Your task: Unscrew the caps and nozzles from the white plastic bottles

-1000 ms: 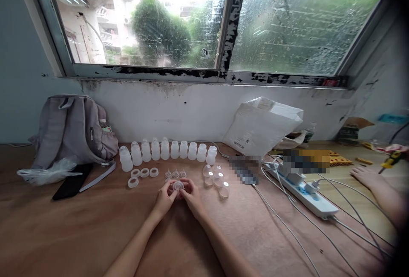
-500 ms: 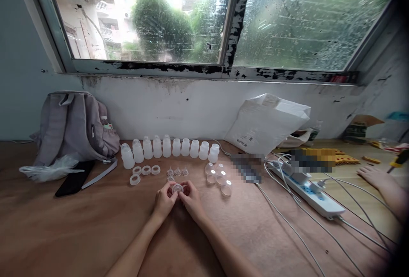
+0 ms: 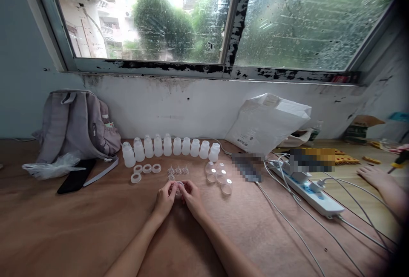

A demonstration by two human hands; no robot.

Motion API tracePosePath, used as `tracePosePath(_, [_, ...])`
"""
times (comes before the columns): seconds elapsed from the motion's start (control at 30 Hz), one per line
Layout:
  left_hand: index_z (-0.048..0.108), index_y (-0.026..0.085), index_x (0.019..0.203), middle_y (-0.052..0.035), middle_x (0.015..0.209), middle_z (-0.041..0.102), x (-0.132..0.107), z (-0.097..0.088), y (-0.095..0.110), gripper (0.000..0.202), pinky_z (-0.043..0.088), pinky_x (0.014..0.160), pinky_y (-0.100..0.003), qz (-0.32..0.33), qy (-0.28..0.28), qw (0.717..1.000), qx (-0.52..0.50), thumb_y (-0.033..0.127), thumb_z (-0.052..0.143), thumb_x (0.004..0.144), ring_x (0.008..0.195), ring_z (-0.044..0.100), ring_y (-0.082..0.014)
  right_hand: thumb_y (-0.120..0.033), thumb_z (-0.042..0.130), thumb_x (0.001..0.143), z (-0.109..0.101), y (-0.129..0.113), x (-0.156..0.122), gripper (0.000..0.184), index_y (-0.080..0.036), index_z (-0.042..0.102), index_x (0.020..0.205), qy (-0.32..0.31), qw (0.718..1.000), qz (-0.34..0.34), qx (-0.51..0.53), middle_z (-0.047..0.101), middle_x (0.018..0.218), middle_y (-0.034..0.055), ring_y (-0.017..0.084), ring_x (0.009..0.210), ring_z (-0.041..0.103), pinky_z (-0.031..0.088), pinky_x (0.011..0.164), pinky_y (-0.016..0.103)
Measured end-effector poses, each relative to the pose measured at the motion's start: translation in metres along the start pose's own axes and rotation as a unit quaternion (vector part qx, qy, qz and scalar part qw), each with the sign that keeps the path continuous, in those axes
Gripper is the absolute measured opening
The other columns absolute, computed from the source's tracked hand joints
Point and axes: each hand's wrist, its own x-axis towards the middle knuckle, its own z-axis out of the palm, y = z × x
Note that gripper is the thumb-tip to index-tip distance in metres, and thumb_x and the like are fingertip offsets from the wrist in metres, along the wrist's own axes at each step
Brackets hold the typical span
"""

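Note:
My left hand and my right hand meet at the middle of the brown table, fingers pinched together on a small clear bottle nipple in a ring. Just beyond them lie a few more clear nipples, white screw rings and clear dome caps. A row of several small white bottles stands behind those, near the wall.
A grey backpack, a black phone and a crumpled plastic bag lie at the left. A white bag, power strip with cables and another person's hand are at the right.
My hands have kept working the nipple piece between the fingertips, closing over it a little more. The view has shifted slightly; the other person's hand stays put.

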Motion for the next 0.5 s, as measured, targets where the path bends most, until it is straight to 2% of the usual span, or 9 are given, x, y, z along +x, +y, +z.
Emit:
tracePosePath(0.23, [0.057, 0.017, 0.082, -0.0027, 0.067, 0.062, -0.0011, 0.0015, -0.0017, 0.031, 0.042, 0.051, -0.022, 0.002, 0.017, 1.0, 0.01, 0.041, 0.037, 0.08, 0.058, 0.058, -0.0143, -0.045, 0.049, 0.073, 0.0, -0.0047, -0.0022, 0.028, -0.018, 0.058, 0.075, -0.002, 1.0, 0.01, 0.005, 0.052, 0.055, -0.0018, 0.009, 0.042, 0.043, 0.035, 0.037, 0.02])
tracePosePath(0.5, [0.056, 0.016, 0.084, -0.0024, 0.067, 0.06, -0.0013, 0.0015, 0.0017, 0.029, 0.041, 0.048, -0.02, 0.005, -0.004, 1.0, -0.013, 0.039, 0.039, 0.079, 0.055, 0.056, -0.0131, -0.049, 0.049, 0.071, -0.0041, -0.0093, -0.0026, 0.032, -0.018, 0.058, 0.071, 0.01, 1.0, 0.016, -0.006, 0.053, 0.051, -0.0008, 0.013, 0.046, 0.048, 0.035, 0.038, 0.022])
